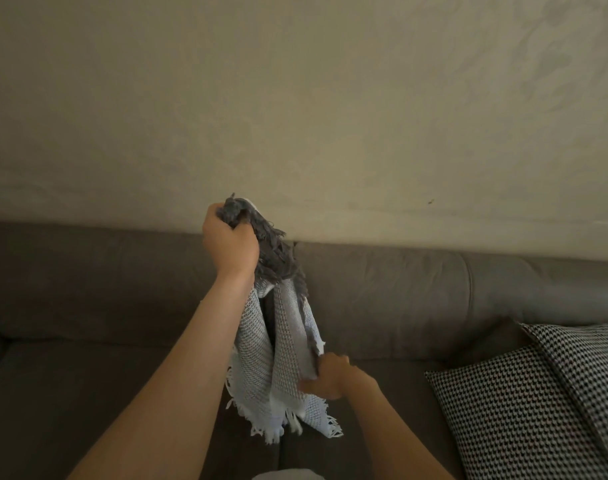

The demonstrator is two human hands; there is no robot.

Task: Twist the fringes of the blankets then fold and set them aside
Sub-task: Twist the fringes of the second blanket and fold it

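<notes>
Blanket (278,355): held aloft over the sofa (87,306), gathered, unfolded. Grey fringe (274,254) is clenched in the left hand (229,244); a lower edge is pinched by the right hand (326,375). Folding and setting aside judged outstanding.

A dim indoor view in soft, warm, even light, with no glare and only faint shadows on the beige wall (330,98). The wide-angle lens bends the sofa (87,289) back and frame edges into curves. The right hand (325,377) is slightly motion-blurred, and fine detail looks soft overall.
</notes>
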